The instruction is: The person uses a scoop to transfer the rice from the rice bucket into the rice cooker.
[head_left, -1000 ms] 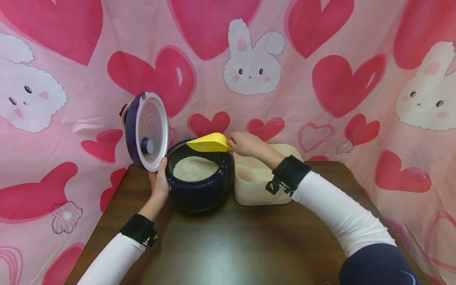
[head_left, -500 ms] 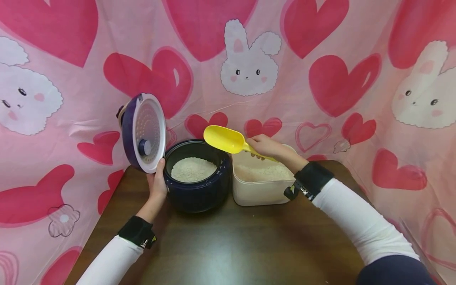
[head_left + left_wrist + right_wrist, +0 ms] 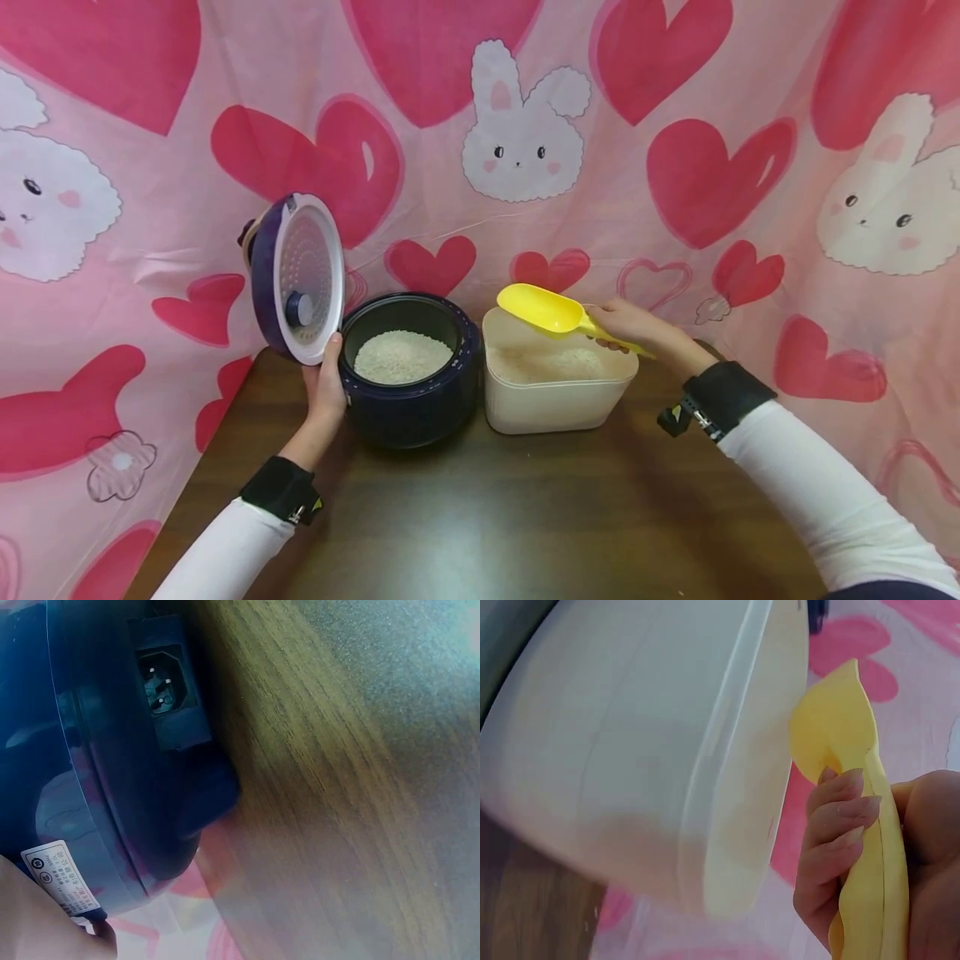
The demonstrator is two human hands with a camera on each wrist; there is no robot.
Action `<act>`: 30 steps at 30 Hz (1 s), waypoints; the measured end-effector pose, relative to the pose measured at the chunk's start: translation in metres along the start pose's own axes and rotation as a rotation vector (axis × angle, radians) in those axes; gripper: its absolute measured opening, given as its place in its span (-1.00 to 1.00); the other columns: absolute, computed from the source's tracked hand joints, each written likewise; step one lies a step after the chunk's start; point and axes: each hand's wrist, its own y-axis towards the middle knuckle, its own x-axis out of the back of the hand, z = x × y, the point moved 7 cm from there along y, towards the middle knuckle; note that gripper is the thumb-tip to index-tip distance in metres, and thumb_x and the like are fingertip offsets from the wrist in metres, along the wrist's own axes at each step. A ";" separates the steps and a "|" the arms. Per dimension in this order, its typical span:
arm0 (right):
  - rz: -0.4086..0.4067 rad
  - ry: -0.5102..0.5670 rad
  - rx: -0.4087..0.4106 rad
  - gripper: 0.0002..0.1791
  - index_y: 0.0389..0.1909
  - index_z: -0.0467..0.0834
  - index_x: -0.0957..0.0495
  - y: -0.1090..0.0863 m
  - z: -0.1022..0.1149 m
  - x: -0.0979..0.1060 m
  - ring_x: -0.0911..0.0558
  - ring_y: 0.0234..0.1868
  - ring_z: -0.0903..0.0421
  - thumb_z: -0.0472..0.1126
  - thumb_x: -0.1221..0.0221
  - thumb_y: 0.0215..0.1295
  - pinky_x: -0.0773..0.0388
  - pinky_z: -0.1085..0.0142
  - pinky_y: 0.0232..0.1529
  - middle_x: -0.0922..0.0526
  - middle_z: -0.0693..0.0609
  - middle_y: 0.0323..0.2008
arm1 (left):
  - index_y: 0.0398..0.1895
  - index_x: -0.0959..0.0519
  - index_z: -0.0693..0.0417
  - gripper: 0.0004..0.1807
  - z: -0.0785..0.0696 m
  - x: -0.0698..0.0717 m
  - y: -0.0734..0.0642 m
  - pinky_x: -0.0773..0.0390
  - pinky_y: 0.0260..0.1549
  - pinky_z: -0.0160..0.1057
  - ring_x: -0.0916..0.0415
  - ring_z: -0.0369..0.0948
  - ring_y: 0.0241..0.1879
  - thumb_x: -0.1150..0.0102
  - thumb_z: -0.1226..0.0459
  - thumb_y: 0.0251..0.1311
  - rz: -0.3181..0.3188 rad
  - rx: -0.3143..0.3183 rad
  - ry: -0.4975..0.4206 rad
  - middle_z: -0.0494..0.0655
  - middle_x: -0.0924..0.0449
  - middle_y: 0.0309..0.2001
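My left hand (image 3: 325,387) holds the lower edge of the raised rice cooker lid (image 3: 311,275), thumb at the pale rim. The lid stands tilted up on the left of a dark blue rice cooker (image 3: 412,417), whose pot has white rice (image 3: 401,357) in it. Over a cream bin (image 3: 555,408), my right hand (image 3: 626,321) grips a yellow scoop (image 3: 542,308) by its handle. The scoop's bowl shows bare yellow. More rice (image 3: 579,360) lies inside the bin. The right wrist view shows the fingers (image 3: 836,825) curled round the handle (image 3: 881,862).
Cooker and bin stand side by side at the back of a brown wooden table (image 3: 465,517). A pink cloth (image 3: 427,208) with hearts and rabbits hangs close behind. A power socket (image 3: 161,682) shows on the cooker's side in the left wrist view.
The scoop, first tipped over the cooker's pot, has turned upright and moved right over the bin in my right hand. My left hand stays at the lid.
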 end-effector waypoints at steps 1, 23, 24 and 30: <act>-0.019 -0.062 0.009 -0.50 -0.26 -0.29 -0.58 -0.002 -0.002 0.004 -0.41 -0.59 0.08 0.00 0.15 0.67 -0.38 0.35 -0.58 -0.51 -0.02 -0.56 | 0.53 -0.27 0.10 -0.34 0.000 0.000 0.000 -0.15 0.44 -0.37 -0.27 -0.25 0.36 -0.09 0.07 0.47 -0.002 0.002 0.001 -0.03 -0.36 0.42; -0.170 -1.304 0.023 -0.74 -0.39 -0.26 -0.61 0.006 0.023 -0.015 -0.61 -0.49 -0.05 -0.18 -0.47 0.19 -0.74 0.09 -0.35 -0.61 -0.10 -0.53 | 0.48 -0.32 0.09 -0.42 -0.004 0.000 0.000 -0.24 0.40 -0.35 -0.34 -0.28 0.27 -0.10 0.13 0.47 -0.012 -0.033 -0.012 -0.18 -0.43 0.29; -0.168 -1.336 0.016 -0.72 -0.39 -0.26 -0.61 0.008 0.025 -0.021 -0.62 -0.49 -0.03 -0.16 -0.48 0.18 -0.74 0.12 -0.35 -0.62 -0.10 -0.53 | 0.47 -0.32 0.09 -0.42 -0.004 0.001 0.000 -0.25 0.39 -0.35 -0.34 -0.28 0.26 -0.10 0.13 0.47 -0.013 -0.032 -0.015 -0.19 -0.43 0.27; -0.120 -1.449 -0.020 -0.70 -0.48 -0.32 -0.58 0.017 0.028 -0.046 -0.60 -0.52 0.01 -0.18 -0.44 0.19 -0.70 0.17 -0.42 -0.55 -0.08 -0.58 | 0.42 -0.36 0.10 -0.47 -0.003 0.001 0.000 -0.29 0.37 -0.33 -0.38 -0.30 0.21 -0.09 0.15 0.47 -0.017 -0.040 -0.026 -0.26 -0.47 0.18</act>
